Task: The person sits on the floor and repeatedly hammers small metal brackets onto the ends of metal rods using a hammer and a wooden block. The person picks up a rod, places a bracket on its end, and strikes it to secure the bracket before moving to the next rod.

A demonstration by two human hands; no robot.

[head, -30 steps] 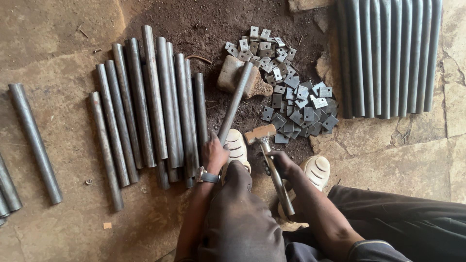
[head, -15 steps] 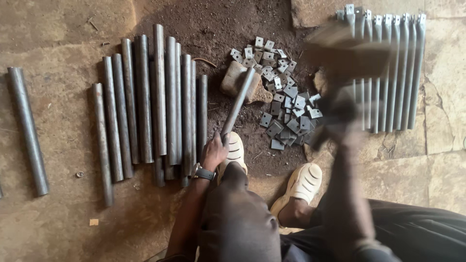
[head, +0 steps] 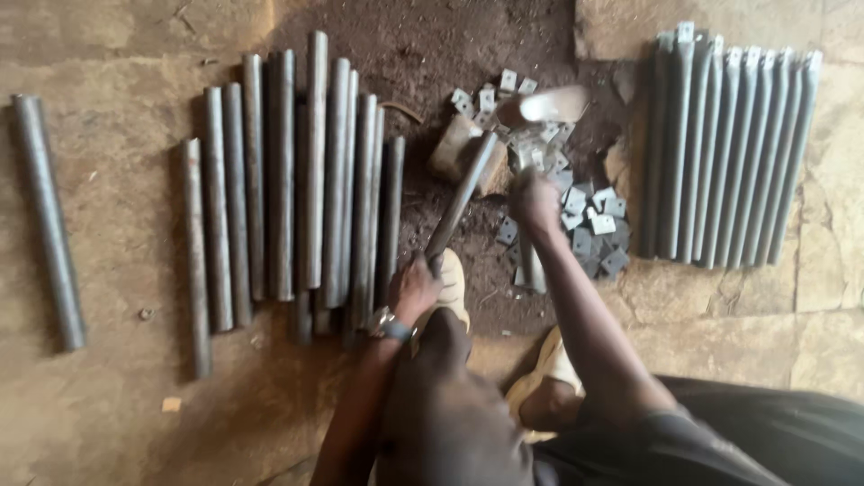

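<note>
My left hand, with a wristwatch, grips the lower end of a grey metal pipe. The pipe slants up and rests on a stone block. My right hand is closed around the handle of a hammer, whose blurred head hangs just right of the pipe's upper end. A heap of small square metal plates lies on the dark soil beside my right hand. My light shoe sits against the pipe's lower end.
A row of several grey pipes lies side by side on the left. One pipe lies alone at the far left. Several pipes with plates on their ends lie at the right on stone slabs.
The hammer rose from beside my knee to high at the right, and now it has swung down near the pipe's upper end. My left hand stays on the pipe.
</note>
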